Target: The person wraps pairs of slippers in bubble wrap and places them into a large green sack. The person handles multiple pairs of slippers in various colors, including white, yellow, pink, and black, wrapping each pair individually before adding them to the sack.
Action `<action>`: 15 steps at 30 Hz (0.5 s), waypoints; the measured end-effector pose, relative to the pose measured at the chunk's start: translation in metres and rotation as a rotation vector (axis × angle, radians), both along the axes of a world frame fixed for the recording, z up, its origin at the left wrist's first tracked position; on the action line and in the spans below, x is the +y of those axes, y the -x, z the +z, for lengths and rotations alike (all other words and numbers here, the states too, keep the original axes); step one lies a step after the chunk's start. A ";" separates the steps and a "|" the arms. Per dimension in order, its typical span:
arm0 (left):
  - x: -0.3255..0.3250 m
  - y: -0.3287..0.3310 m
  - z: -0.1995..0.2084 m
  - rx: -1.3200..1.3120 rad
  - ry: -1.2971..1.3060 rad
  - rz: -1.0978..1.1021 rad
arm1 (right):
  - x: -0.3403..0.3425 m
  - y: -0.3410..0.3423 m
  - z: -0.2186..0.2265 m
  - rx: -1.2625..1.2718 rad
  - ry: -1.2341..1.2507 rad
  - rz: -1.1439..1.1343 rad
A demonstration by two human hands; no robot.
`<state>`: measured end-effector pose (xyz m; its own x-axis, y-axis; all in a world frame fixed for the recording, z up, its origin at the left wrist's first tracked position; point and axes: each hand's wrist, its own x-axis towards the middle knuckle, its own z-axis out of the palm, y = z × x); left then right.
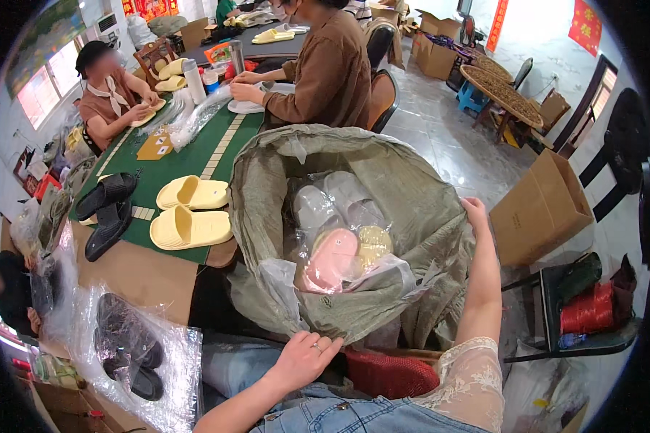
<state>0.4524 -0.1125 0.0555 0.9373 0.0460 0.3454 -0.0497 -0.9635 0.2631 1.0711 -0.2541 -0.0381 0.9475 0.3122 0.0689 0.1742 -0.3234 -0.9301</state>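
A large grey-green woven sack (412, 169) stands before me with its mouth wide. My left hand (309, 357) grips its near rim, fingers curled over the edge. At the right side of the rim, my right hand (475, 215) is closed on the same sack. Inside lie slippers in clear plastic bags: a pink slipper (332, 258), a pale yellow slipper (374, 247) and light grey slippers (316, 209). Left of the sack, a pair of cream slippers (189, 228) and black slippers (110, 216) rest on the green table (172, 164).
Bagged black slippers (133, 346) lie at the lower left. Two people (325, 72) (108, 101) sit along the table's far part. On the right are a brown paper bag (542, 209) and a chair (585, 317) bearing red twine (588, 314).
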 end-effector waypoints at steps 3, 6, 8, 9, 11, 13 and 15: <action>0.001 0.002 -0.001 -0.015 0.004 0.016 | 0.014 -0.002 0.001 0.164 0.008 -0.093; 0.004 0.002 0.002 -0.012 0.022 -0.015 | -0.002 -0.030 -0.017 0.271 -0.064 -0.327; 0.003 0.004 -0.005 -0.006 0.037 -0.008 | -0.013 -0.037 -0.033 0.318 -0.146 -0.331; 0.002 0.005 -0.006 -0.007 0.048 0.006 | -0.021 -0.037 -0.041 0.337 -0.186 -0.337; 0.002 0.007 -0.011 -0.022 0.074 0.024 | -0.040 -0.027 -0.060 -0.104 -0.048 -0.303; 0.004 0.008 -0.010 0.010 0.082 0.021 | -0.042 -0.007 -0.063 -0.317 0.035 -0.262; 0.000 0.011 -0.011 0.064 0.077 0.035 | -0.018 0.041 -0.052 -0.294 0.052 -0.221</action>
<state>0.4414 -0.1125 0.0442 0.9548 0.1032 0.2789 0.0030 -0.9411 0.3382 1.0304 -0.2724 -0.0899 0.9346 0.1122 0.3374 0.3519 -0.4288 -0.8321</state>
